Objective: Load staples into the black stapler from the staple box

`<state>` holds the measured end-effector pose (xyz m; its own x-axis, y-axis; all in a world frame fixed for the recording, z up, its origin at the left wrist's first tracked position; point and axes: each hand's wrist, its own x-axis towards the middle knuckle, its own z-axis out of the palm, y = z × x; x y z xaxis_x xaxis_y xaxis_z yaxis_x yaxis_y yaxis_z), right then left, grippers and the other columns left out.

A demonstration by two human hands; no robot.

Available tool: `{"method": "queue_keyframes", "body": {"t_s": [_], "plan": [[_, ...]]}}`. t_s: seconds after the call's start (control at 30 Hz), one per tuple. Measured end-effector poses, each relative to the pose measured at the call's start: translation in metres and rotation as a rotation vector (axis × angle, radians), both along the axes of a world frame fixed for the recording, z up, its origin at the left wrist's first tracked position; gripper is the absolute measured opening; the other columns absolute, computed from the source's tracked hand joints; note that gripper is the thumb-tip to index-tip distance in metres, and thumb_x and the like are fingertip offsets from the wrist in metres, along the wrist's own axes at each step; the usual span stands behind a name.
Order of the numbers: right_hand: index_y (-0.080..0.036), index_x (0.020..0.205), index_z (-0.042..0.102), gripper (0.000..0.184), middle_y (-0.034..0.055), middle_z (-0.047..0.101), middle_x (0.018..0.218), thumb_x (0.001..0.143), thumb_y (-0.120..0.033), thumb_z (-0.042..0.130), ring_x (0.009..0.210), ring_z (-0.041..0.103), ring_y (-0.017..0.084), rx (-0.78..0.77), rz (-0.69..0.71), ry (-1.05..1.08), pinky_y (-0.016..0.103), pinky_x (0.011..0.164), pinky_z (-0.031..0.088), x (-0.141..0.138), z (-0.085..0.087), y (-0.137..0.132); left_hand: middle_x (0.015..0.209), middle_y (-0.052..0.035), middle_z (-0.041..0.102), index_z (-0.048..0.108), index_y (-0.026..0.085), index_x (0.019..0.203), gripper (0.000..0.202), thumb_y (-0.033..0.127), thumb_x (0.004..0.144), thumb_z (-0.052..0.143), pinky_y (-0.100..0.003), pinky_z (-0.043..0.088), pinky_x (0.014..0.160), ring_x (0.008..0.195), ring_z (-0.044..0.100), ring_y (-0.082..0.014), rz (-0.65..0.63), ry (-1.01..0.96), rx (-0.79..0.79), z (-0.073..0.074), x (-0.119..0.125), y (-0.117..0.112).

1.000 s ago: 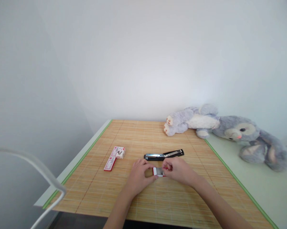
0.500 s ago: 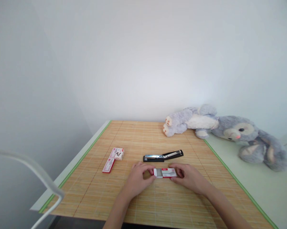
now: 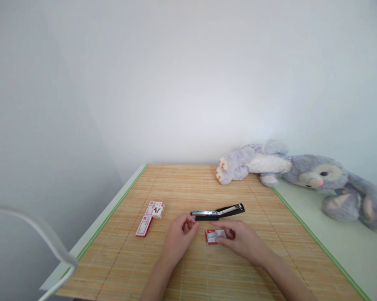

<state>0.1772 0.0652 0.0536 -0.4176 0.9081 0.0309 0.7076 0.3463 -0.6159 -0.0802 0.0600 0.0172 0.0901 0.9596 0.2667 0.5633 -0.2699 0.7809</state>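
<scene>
On the mat (image 3: pixel 188 184): four boxes (image 3: pixel 211 236), one stapler (image 3: pixel 207 217).

Front box (image 3: pixel 211 238): edged in red, with a top printed in white, grey and red.
Stapler (image 3: pixel 205 217): finished in black, with metal parts shown in shiny silver.
Flat boxes (image 3: pixel 143 226): faced in white with pinkish-red print, sided in red.
Small box (image 3: pixel 158 210): coloured white, marked with red and a dark figure.
Mat (image 3: pixel 188 188): toned straw-yellow, finely striped, crossed by thin dark lines and bordered in green.
Tabletop (image 3: pixel 348 251): tinted pale green.
Plush toy (image 3: pixel 301 169): furred in lilac-grey, with a cream belly and pink nose.
Cable (image 3: pixel 44 234): coloured white.
</scene>
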Motion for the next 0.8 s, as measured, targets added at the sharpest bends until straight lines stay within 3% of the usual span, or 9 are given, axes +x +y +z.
{"method": "queue_keyframes", "body": {"t_s": [0.07, 0.17, 0.3, 0.53, 0.8], "plan": [[-0.035, 0.113, 0.079, 0.028, -0.0021, 0.067, 0.073, 0.087, -0.039, 0.069, 0.066, 0.057, 0.016, 0.036, 0.031, -0.024, 0.025, 0.060, 0.032, -0.006, 0.002, 0.003, 0.109, -0.0053, 0.068, 0.069, 0.024, 0.114, 0.029, 0.039, 0.088, 0.070, -0.039, 0.046, 0.096, 0.105, 0.060, -0.0237, 0.062, 0.082, 0.097, 0.000, -0.004, 0.013], [-0.034, 0.098, 0.082, 0.019, -0.0016, 0.069, 0.072, 0.088, -0.033, 0.067, 0.065, 0.057, 0.015, 0.069, 0.076, -0.070, 0.026, 0.060, 0.030, -0.018, 0.005, 0.008, 0.132, -0.0059, 0.061, 0.069, 0.030, 0.121, 0.044, 0.040, 0.079, 0.080, -0.046, 0.037, 0.107, 0.125, 0.051, -0.0286, 0.020, 0.208, 0.119, 0.000, -0.007, 0.031], [-0.031, 0.093, 0.081, 0.016, -0.0015, 0.069, 0.071, 0.088, -0.033, 0.066, 0.064, 0.057, 0.015, 0.123, 0.076, -0.104, 0.027, 0.060, 0.030, -0.029, 0.012, 0.018, 0.127, -0.0004, 0.065, 0.074, 0.034, 0.108, 0.032, 0.043, 0.078, 0.083, -0.045, 0.035, 0.106, 0.122, 0.052, -0.0264, -0.049, 0.237, 0.078, -0.003, -0.006, 0.037], [-0.032, 0.094, 0.080, 0.017, -0.0013, 0.072, 0.075, 0.091, -0.036, 0.064, 0.067, 0.059, 0.015, 0.159, 0.049, -0.116, 0.026, 0.061, 0.031, -0.041, 0.016, 0.037, 0.125, 0.0006, 0.066, 0.076, 0.039, 0.107, 0.032, 0.050, 0.077, 0.083, -0.045, 0.034, 0.102, 0.121, 0.053, -0.0271, -0.074, 0.243, 0.048, -0.001, -0.005, 0.026], [-0.033, 0.096, 0.081, 0.019, -0.0020, 0.073, 0.075, 0.092, -0.037, 0.062, 0.068, 0.060, 0.014, 0.130, 0.057, -0.166, 0.025, 0.060, 0.031, -0.048, 0.016, 0.041, 0.124, 0.0017, 0.065, 0.077, 0.042, 0.104, 0.032, 0.050, 0.075, 0.085, -0.044, 0.033, 0.102, 0.121, 0.052, -0.0270, -0.057, 0.229, 0.018, 0.001, -0.004, 0.026]]}}
